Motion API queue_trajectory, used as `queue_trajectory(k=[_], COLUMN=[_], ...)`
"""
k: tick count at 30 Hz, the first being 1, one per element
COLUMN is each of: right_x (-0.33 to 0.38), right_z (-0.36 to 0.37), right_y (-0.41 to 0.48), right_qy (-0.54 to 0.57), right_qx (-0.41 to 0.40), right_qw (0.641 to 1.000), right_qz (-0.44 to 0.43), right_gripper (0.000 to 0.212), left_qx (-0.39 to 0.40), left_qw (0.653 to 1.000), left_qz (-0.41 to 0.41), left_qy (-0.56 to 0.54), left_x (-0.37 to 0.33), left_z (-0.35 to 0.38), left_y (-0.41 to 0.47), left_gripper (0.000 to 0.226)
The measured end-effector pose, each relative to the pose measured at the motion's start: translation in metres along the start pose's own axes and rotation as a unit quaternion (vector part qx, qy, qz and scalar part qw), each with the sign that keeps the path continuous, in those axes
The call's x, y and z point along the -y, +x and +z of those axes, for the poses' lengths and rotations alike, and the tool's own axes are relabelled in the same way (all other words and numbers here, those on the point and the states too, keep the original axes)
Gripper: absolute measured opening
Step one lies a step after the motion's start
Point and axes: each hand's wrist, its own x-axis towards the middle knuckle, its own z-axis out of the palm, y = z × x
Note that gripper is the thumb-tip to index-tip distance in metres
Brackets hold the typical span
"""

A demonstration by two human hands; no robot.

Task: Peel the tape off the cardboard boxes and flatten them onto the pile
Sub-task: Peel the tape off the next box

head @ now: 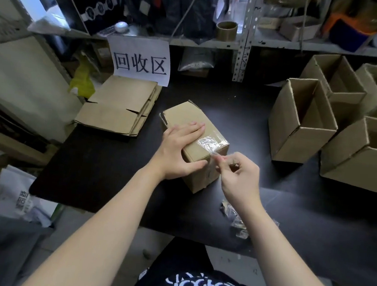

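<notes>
Left hand [180, 149] flat on brown box [185, 114]; right hand [240, 178] grip pinches crinkled clear tape [210, 143].

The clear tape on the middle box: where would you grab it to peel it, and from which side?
Probably by the lifted end of the tape at the box's near right corner, where it stands off the cardboard; the right hand pinches it there. Come from the right, pulling along the strip, while the left hand holds the top down.
</notes>
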Motion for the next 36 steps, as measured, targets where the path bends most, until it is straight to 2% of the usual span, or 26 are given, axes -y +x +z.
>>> queue_trajectory(k=[3, 10, 13, 21, 24, 26, 28, 30, 33, 36], right_x=[-0.004, -0.009, -0.011, 0.001, 0.0, 0.002, 0.008, 0.014, 0.021, 0.027], right_z=[0.0, -0.006, -0.007, -0.004, -0.004, -0.011, -0.019, -0.021, -0.013, -0.007], right_y=[0.002, -0.003, -0.005, -0.013, -0.015, -0.013, -0.009, -0.004, 0.004, 0.008], right_qy=[0.067, 0.124, 0.178, 0.278, 0.279, 0.28, 0.251, 0.175, -0.009, -0.187], right_qx=[-0.013, -0.03, -0.041, -0.063, -0.044, -0.008, 0.028, 0.047, 0.05, 0.06], right_qw=[0.997, 0.986, 0.973, 0.945, 0.946, 0.946, 0.952, 0.968, 0.99, 0.978], right_qz=[0.038, 0.105, 0.138, 0.162, 0.157, 0.162, 0.175, 0.171, 0.135, 0.062], right_gripper=[0.031, 0.036, 0.028, 0.03, 0.028, 0.017, 0.012, 0.005, 0.023, 0.039], left_qx=[0.004, 0.006, -0.001, 0.01, 0.001, -0.008, -0.009, -0.009, -0.018, -0.015], left_qw=[1.0, 1.0, 0.999, 0.999, 0.999, 1.0, 1.0, 1.0, 1.0, 1.0], left_qz=[0.004, 0.013, 0.012, 0.004, 0.0, 0.0, -0.001, -0.004, 0.0, 0.002], left_qy=[-0.007, -0.027, -0.036, -0.045, -0.038, -0.026, -0.019, -0.015, -0.006, 0.005], left_x=[0.001, 0.001, 0.002, 0.0, -0.001, 0.0, 0.0, -0.002, -0.006, -0.005], left_z=[0.0, 0.002, 0.004, 0.004, 0.004, 0.003, 0.001, 0.001, 0.003, 0.003], left_y=[0.003, 0.007, 0.005, 0.01, 0.008, 0.005, 0.002, 0.001, -0.001, -0.005], left_gripper=[0.087, 0.085, 0.085, 0.085, 0.084, 0.084, 0.085, 0.086, 0.088, 0.093])
